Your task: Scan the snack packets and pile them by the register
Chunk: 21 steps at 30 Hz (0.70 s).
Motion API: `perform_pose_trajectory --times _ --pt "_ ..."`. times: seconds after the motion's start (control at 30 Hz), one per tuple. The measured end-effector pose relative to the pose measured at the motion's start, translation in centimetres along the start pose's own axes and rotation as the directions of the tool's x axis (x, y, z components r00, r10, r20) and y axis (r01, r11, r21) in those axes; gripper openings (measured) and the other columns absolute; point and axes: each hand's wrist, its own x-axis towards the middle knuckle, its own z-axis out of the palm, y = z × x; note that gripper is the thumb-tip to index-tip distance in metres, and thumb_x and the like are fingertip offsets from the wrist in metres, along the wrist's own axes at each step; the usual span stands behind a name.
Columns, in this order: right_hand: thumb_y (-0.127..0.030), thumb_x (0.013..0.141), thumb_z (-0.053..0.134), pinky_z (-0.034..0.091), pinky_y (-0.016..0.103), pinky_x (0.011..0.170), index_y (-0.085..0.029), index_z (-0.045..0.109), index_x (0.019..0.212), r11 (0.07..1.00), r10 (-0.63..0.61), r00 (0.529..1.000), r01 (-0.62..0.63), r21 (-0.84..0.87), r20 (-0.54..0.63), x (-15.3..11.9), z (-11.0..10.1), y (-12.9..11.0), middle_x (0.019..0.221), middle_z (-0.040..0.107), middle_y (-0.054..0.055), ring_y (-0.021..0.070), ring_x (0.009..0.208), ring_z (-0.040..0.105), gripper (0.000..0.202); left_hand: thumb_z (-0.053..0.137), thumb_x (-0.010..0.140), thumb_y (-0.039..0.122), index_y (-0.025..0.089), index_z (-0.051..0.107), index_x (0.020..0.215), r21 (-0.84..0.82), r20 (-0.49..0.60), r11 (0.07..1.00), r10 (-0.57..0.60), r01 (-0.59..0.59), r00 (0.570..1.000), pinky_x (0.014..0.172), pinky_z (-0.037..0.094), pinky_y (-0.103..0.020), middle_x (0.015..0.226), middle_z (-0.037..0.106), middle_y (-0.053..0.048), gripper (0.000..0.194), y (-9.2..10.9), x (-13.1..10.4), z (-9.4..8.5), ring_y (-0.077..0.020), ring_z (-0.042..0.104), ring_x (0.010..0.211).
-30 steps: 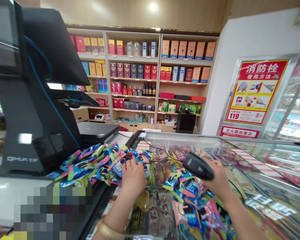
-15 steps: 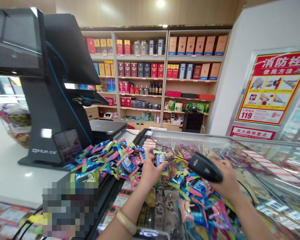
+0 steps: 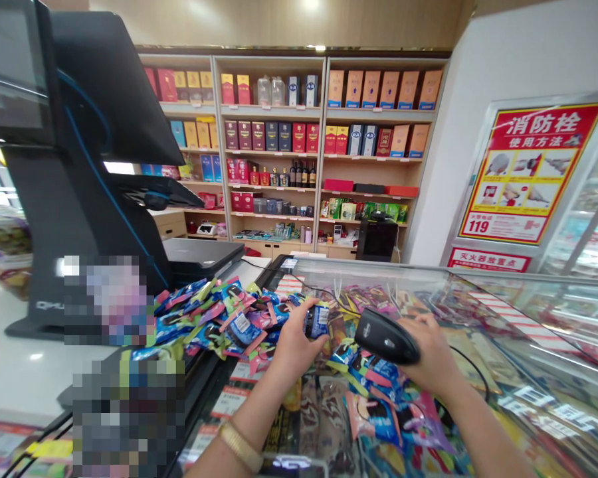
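Observation:
My left hand (image 3: 299,342) grips a small blue snack packet (image 3: 317,320) between thumb and fingers, its white barcode turned towards the scanner. My right hand (image 3: 431,352) is wrapped round a black handheld barcode scanner (image 3: 386,337), whose head points left at that packet, a short gap away. Left of my left hand lies a heap of blue, pink and green snack packets (image 3: 242,328). Beneath the scanner, a second pile of similar packets (image 3: 376,415) rests on the glass top of a display case (image 3: 323,265).
A black checkout terminal (image 3: 80,179) stands on the white counter (image 3: 24,378) at the left. Shelves (image 3: 272,113) with boxes and bottles line the back wall. A red and yellow fire hydrant sign (image 3: 531,172) hangs at the right. The scanner's cord (image 3: 471,358) trails over the glass.
The whole view has shifted, so most things sit slightly further left. The scanner's head is a little closer to the packet. Both hands keep their holds.

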Motion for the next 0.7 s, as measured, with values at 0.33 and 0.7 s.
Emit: perform_pose_trajectory --times 0.33,0.7 --pt "-0.022 0.069 0.052 0.031 0.033 0.072 -0.021 0.061 0.08 0.999 0.024 0.998 -0.026 0.034 0.064 0.1 0.0 -0.5 0.07 0.063 0.0 0.0149 0.064 0.051 0.015 0.068 0.064 0.007 0.023 0.053 0.122 0.045 0.007 0.999 0.009 -0.01 1.0 0.105 0.041 -0.041 0.122 0.062 -0.005 0.062 0.2 0.0 0.1 -0.0231 0.055 0.119" --pt "-0.032 0.075 0.055 0.039 0.035 0.075 -0.022 0.065 0.087 0.991 0.016 0.989 -0.034 -0.129 -0.144 -1.3 0.7 3.3 0.086 0.072 0.005 0.021 0.077 0.063 0.019 0.047 0.085 0.014 0.021 0.032 0.146 -0.118 0.195 0.991 0.083 -0.06 0.977 0.115 0.03 -0.043 0.146 0.045 -0.011 0.063 1.1 -1.7 1.6 -0.023 0.037 0.139"
